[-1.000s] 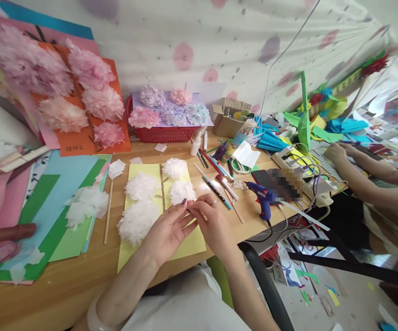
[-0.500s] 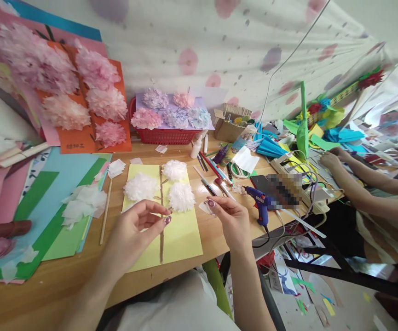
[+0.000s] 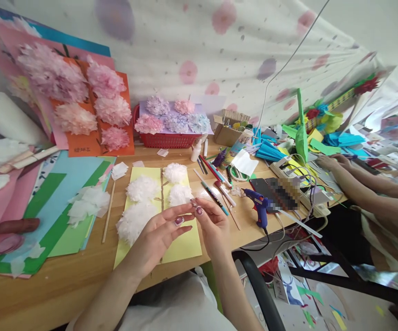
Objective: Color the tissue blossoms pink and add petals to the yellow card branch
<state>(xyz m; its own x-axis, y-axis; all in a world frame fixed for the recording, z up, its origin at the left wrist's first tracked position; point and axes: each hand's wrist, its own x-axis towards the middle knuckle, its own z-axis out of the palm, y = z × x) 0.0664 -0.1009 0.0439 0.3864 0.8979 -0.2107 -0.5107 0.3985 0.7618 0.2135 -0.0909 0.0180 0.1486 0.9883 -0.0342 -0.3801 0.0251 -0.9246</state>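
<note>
My left hand (image 3: 166, 230) is open over the yellow sheet (image 3: 185, 248), its fingers loosely apart and the index fingertip close to my right hand. My right hand (image 3: 214, 223) is closed, thumb and fingertips pinched together; whatever is between them is too small or hidden to make out. Beneath my hands, the sheet bears a brown painted stem and several fluffy white paper flowers (image 3: 142, 188). One white flower (image 3: 180, 195) is partly covered by my fingers. Another white flower (image 3: 135, 223) lies beside my left hand.
A blue glue gun (image 3: 259, 204) stands right of my hands, near pens (image 3: 216, 198). Left lie a wooden stick (image 3: 108, 214), white tissue paper (image 3: 90, 202) and coloured sheets (image 3: 55, 220). Behind are a red basket (image 3: 169, 140) and a white bottle (image 3: 196, 151). A co-worker's arms (image 3: 354, 184) rest at right.
My hands have come together over the yellow sheet, right hand moving left and left hand moving right. The lower-left white flower, mostly hidden before, now shows. The view has shifted slightly.
</note>
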